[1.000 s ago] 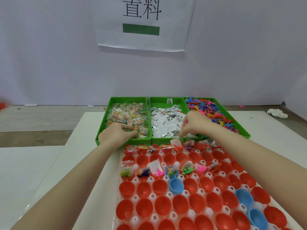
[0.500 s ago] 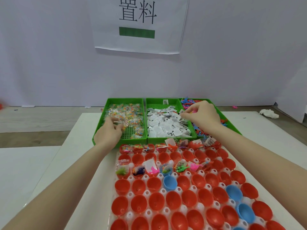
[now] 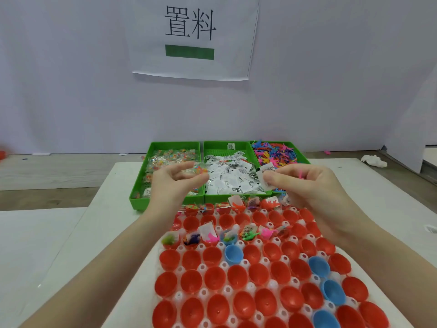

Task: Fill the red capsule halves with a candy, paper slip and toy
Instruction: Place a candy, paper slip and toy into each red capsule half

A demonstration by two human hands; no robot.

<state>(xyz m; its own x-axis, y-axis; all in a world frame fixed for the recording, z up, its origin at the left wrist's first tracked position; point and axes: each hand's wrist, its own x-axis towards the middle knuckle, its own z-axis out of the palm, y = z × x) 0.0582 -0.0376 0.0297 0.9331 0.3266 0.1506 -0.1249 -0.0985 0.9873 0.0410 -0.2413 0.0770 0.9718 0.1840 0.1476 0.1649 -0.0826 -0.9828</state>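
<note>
The red capsule halves (image 3: 238, 278) sit in the white holder tray (image 3: 350, 259) at 6 o'clock, with the left hand (image 3: 175, 183) pinching a clear candy packet (image 3: 199, 170) at 11 and the right hand (image 3: 305, 185) pinching a paper slip (image 3: 266, 175) plus a pink toy (image 3: 300, 173) at 1.

Red capsule halves (image 3: 214, 279) sit open-side up in rows, mostly empty, far ones filled; wrapped candy (image 3: 198, 168), white printed slip (image 3: 266, 174) and a pink toy (image 3: 300, 174) held above them.
</note>
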